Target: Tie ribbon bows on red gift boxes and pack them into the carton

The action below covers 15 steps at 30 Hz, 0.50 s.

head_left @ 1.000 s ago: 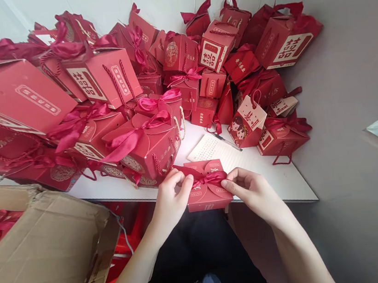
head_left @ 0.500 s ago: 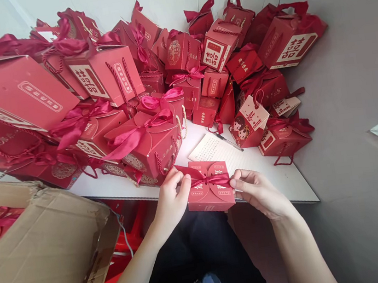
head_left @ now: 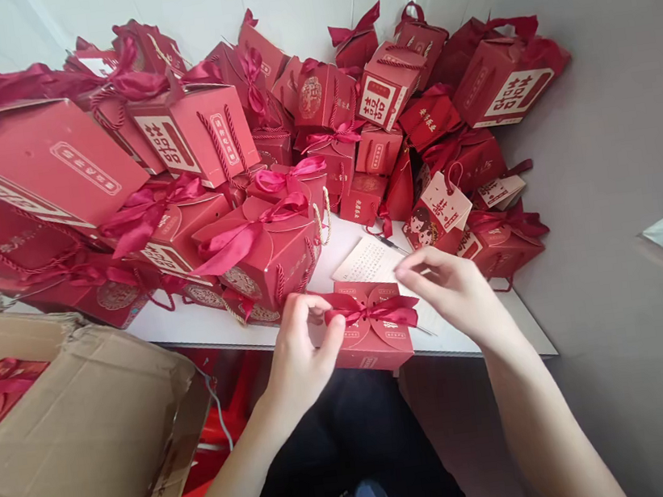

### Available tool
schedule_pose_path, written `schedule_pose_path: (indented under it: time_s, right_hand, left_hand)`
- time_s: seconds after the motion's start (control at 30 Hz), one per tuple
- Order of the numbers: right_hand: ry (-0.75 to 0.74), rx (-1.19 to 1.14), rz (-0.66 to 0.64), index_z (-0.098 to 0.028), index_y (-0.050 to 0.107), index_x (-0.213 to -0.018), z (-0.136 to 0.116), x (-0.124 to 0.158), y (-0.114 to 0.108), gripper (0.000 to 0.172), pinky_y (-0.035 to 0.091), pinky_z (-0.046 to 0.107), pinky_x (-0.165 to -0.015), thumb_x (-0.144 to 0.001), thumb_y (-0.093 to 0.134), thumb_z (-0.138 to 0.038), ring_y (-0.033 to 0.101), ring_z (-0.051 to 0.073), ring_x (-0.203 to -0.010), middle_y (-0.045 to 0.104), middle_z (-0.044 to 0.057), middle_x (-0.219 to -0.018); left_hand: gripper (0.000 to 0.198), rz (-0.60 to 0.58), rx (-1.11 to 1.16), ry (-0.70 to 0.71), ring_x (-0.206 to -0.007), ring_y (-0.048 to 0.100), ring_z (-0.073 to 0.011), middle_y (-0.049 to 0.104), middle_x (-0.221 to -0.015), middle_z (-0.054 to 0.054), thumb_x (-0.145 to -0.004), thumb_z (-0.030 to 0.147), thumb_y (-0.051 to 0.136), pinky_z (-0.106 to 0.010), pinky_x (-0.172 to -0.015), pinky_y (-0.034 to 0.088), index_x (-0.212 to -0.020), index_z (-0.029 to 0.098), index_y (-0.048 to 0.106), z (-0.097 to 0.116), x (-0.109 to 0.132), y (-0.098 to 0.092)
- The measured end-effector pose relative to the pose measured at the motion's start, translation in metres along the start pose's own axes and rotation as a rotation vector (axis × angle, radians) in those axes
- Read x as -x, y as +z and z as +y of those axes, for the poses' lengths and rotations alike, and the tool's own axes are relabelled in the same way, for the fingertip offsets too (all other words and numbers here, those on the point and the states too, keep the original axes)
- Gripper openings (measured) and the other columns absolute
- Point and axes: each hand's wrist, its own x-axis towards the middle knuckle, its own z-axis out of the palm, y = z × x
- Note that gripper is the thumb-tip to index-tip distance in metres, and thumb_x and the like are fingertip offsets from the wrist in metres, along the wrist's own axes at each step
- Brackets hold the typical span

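Observation:
A small red gift box [head_left: 375, 349] with gold print rests at the table's front edge in front of me. A dark red satin ribbon [head_left: 392, 311] is tied in a bow across its top. My left hand [head_left: 305, 350] is at the box's left side, thumb and forefinger closed on the left part of the ribbon. Raised off the box to the right, my right hand [head_left: 452, 285] has thumb and forefinger tips together, and no object shows between them. The bow's right end lies loose below it. Behind the box is a handwritten notepad [head_left: 363, 260], partly covered.
Red gift boxes [head_left: 194, 132] with ribbons and cord handles are heaped across the white table [head_left: 186, 327]. A black pen [head_left: 389, 242] lies on the notepad. An open cardboard carton [head_left: 88, 443] holding red boxes stands at left. A grey wall [head_left: 613, 162] bounds the right.
My right hand has let go of the ribbon's right end and moved up and right. My left hand stays at the bow's left side.

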Motion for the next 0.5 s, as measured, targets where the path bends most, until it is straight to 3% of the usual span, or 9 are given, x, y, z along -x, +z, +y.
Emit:
schedule_pose_path:
  time_s: [0.07,0.13,0.27,0.37,0.5]
  right_hand:
    - [-0.131,0.19,-0.143,-0.02,0.066,-0.078,-0.014,-0.014,0.01,0.013,0.043,0.028,-0.07,-0.079,0.06,-0.032,0.057,0.016,-0.079,0.064,0.004,-0.085]
    - [-0.22,0.324,-0.306,-0.02,0.069,-0.08,-0.023,-0.028,0.02,0.012,0.043,0.028,-0.073,-0.079,0.061,-0.029,0.059,0.017,-0.082,0.065,0.005,-0.089]
    - [-0.241,0.431,-0.537,-0.02,0.07,-0.081,-0.028,-0.048,0.03,0.011,0.044,0.024,-0.07,-0.077,0.059,-0.02,0.06,0.016,-0.083,0.067,0.003,-0.088]
    - [-0.223,0.417,-0.605,-0.019,0.07,-0.081,-0.025,-0.053,0.03,0.014,0.043,0.022,-0.067,-0.075,0.059,-0.015,0.06,0.014,-0.079,0.068,0.001,-0.085]
    - [-0.211,0.363,-0.566,-0.018,0.068,-0.092,-0.017,-0.052,0.03,0.018,0.044,0.021,-0.065,-0.079,0.057,-0.024,0.06,0.013,-0.074,0.068,0.001,-0.085]
  left_hand:
    - [0.012,0.077,-0.186,0.183,-0.086,0.051,-0.0167,0.051,-0.091,-0.004,-0.083,0.024,0.054,-0.03,-0.078,0.045,-0.094,0.018,0.053,0.008,0.0,0.001]
    - [0.01,0.083,-0.346,0.31,-0.085,0.049,-0.018,0.051,-0.09,-0.005,-0.083,0.024,0.056,-0.032,-0.078,0.044,-0.091,0.018,0.059,0.015,-0.003,0.001]
    - [0.011,-0.037,-0.469,0.325,-0.081,0.049,-0.0188,0.057,-0.087,-0.004,-0.084,0.028,0.057,-0.034,-0.073,0.038,-0.082,0.021,0.065,0.021,-0.011,0.004]
    - [0.012,-0.087,-0.452,0.31,-0.082,0.051,-0.018,0.06,-0.086,-0.002,-0.086,0.026,0.056,-0.033,-0.073,0.035,-0.085,0.022,0.067,0.02,-0.014,0.006]
    - [0.013,-0.113,-0.417,0.302,-0.08,0.052,-0.017,0.062,-0.083,-0.001,-0.087,0.025,0.054,-0.033,-0.074,0.033,-0.084,0.022,0.067,0.018,-0.014,0.009]
